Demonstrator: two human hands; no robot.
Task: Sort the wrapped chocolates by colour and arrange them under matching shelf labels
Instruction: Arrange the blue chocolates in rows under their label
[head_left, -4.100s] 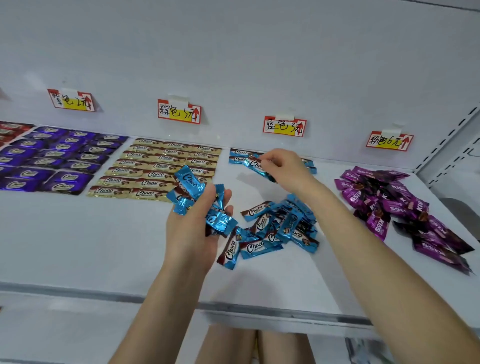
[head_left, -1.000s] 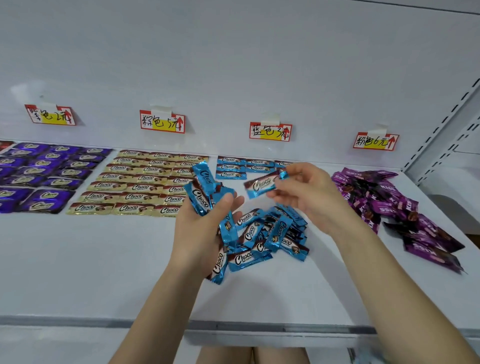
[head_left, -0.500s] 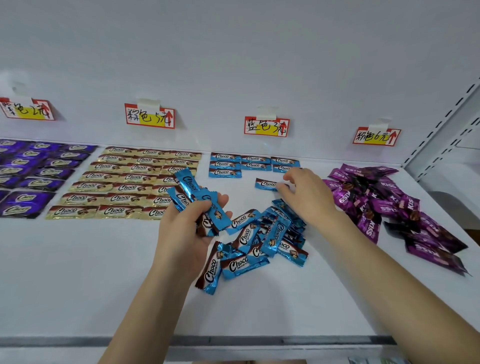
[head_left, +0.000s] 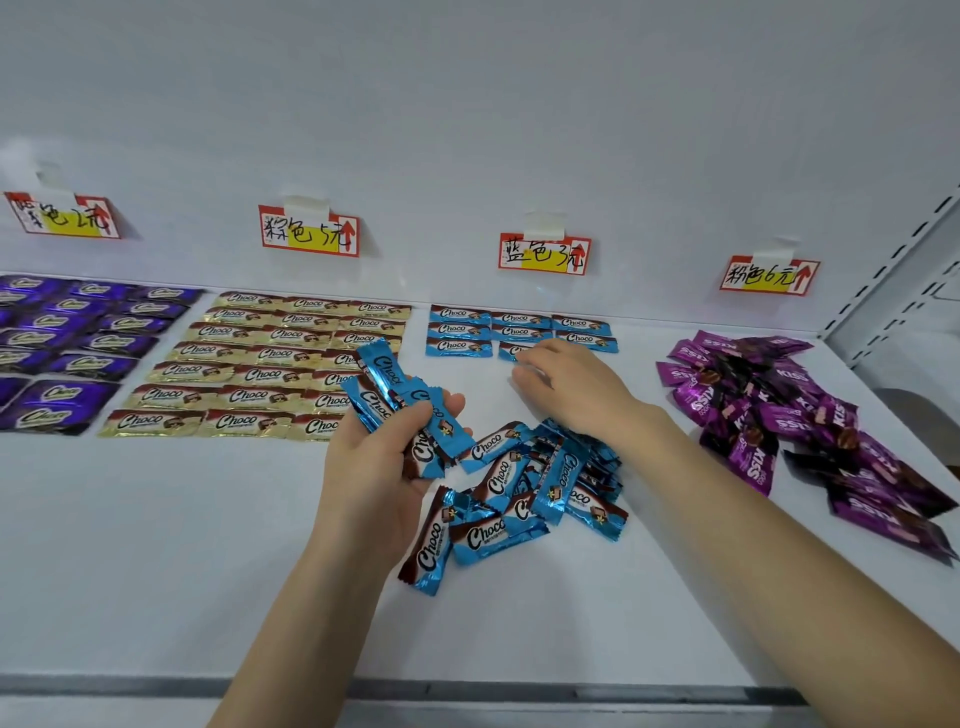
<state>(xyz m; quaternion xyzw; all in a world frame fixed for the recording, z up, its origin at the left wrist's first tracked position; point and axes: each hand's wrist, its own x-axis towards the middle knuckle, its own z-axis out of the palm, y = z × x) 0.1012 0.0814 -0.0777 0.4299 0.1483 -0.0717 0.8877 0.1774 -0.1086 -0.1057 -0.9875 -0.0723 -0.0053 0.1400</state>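
My left hand (head_left: 376, 470) holds a fan of several blue Choco chocolates (head_left: 395, 397) above the shelf. My right hand (head_left: 574, 387) lies palm down at the back of the shelf, fingertips on a blue chocolate (head_left: 509, 352) in the third row of the laid-out blue chocolates (head_left: 460, 330); most of that piece is hidden by my fingers. These rows sit under the blue label (head_left: 543, 254). A loose pile of blue chocolates (head_left: 524, 493) lies between my arms.
Gold chocolates (head_left: 260, 364) lie in rows under the brown label (head_left: 309, 234), purple ones (head_left: 78, 338) under the far-left label (head_left: 62, 215). A loose heap of magenta chocolates (head_left: 789, 410) sits under the pink label (head_left: 769, 275). The shelf's metal front edge (head_left: 156, 686) runs along the bottom.
My right hand has carried one blue chocolate from in front of my left hand back to the rows and set it down in the third row. My left hand keeps its bundle.
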